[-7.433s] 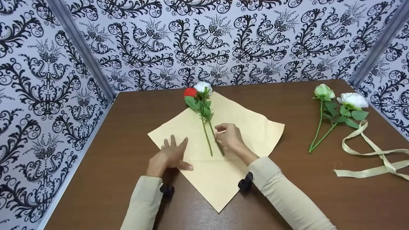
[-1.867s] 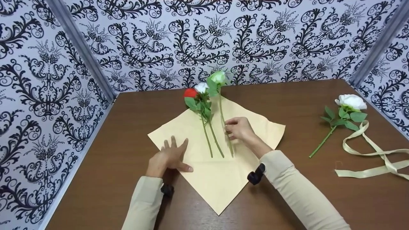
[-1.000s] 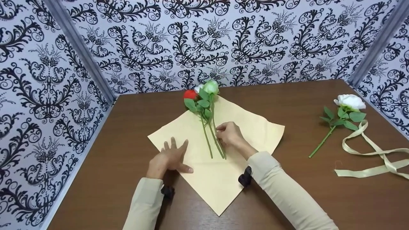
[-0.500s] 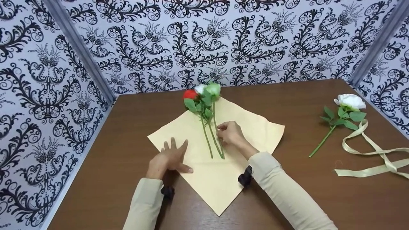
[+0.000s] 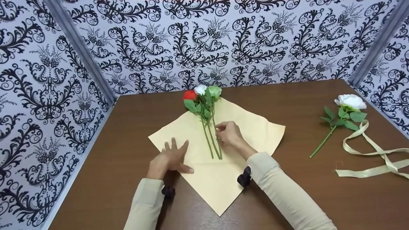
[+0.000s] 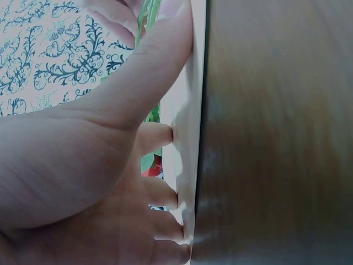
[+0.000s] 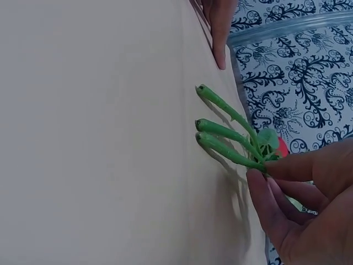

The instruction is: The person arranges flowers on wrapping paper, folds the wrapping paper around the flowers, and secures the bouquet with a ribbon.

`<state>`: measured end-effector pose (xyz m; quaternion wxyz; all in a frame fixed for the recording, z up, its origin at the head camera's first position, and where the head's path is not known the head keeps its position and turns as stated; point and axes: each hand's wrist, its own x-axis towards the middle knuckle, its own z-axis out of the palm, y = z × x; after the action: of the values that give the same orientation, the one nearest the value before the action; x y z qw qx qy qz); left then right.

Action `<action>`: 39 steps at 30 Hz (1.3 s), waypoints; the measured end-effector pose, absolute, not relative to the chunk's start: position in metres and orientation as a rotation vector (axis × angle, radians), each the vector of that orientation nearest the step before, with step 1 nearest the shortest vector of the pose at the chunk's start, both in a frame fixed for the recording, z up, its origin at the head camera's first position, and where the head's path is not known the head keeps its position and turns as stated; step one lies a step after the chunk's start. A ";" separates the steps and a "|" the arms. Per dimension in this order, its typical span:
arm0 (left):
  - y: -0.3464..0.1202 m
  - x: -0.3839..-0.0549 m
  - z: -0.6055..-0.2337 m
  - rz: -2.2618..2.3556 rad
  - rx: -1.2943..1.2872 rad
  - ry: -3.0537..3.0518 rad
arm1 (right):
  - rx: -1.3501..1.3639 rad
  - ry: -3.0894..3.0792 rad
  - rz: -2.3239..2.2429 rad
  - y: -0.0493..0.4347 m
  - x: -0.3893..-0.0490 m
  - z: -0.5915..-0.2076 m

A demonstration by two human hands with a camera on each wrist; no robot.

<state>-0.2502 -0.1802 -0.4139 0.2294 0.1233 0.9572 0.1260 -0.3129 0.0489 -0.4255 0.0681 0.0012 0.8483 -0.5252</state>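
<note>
On the cream wrapping paper [image 5: 204,179] lie a red flower [image 5: 189,95], a white rose [image 5: 200,89] and a pale green rose [image 5: 214,91], heads together at the paper's far corner. My right hand [image 5: 230,133] pinches the green rose's stem between thumb and fingers. In the right wrist view three stem ends [image 7: 220,130] lie side by side, and the right hand [image 7: 309,199] grips the nearest one. My left hand [image 5: 171,158] rests with spread fingers on the paper's left edge; in the left wrist view its fingertips press the paper [image 6: 185,127].
A large white rose [image 5: 351,102] with leaves lies at the right of the brown table [image 5: 287,191]. Beside it a cream ribbon [image 5: 367,172] lies in loose loops. Patterned walls [image 5: 204,41] stand behind and at both sides.
The green rose was picked up from the right side and laid beside the other two flowers. Lately its head has shifted slightly right and its stem end left. The left hand has stayed put.
</note>
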 end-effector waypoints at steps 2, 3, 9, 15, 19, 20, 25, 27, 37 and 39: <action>-0.180 -0.251 -0.415 0.349 0.343 2.634 | -0.001 2.568 -1.553 0.049 -0.313 -0.426; -0.180 -0.251 -0.415 0.350 0.346 2.633 | -0.003 2.571 -1.544 0.049 -0.313 -0.426; -0.181 -0.252 -0.417 0.370 0.340 2.622 | -0.016 2.594 -1.534 0.054 -0.311 -0.428; -0.182 -0.251 -0.417 0.362 0.343 2.622 | 0.027 2.564 -1.590 0.064 -0.310 -0.428; -0.182 -0.251 -0.417 0.340 0.354 2.622 | 0.058 2.529 -1.607 0.073 -0.310 -0.425; -0.182 -0.251 -0.418 0.331 0.357 2.621 | 0.060 2.533 -1.602 0.077 -0.310 -0.424; -0.182 -0.252 -0.416 0.330 0.356 2.623 | 0.070 2.620 -1.603 0.095 -0.313 -0.421; -0.183 -0.252 -0.416 0.333 0.353 2.625 | 0.088 2.650 -1.608 0.105 -0.315 -0.419; -0.182 -0.251 -0.416 0.363 0.350 2.626 | 0.117 2.841 -1.525 0.168 -0.311 -0.409; -0.182 -0.251 -0.415 0.358 0.350 2.627 | 0.140 2.854 -1.520 0.182 -0.310 -0.406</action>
<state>-0.2515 -0.1823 -0.4155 0.2316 0.1274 0.9556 0.1303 -0.3097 0.1818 -0.4060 -0.0474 0.0432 0.8808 -0.4692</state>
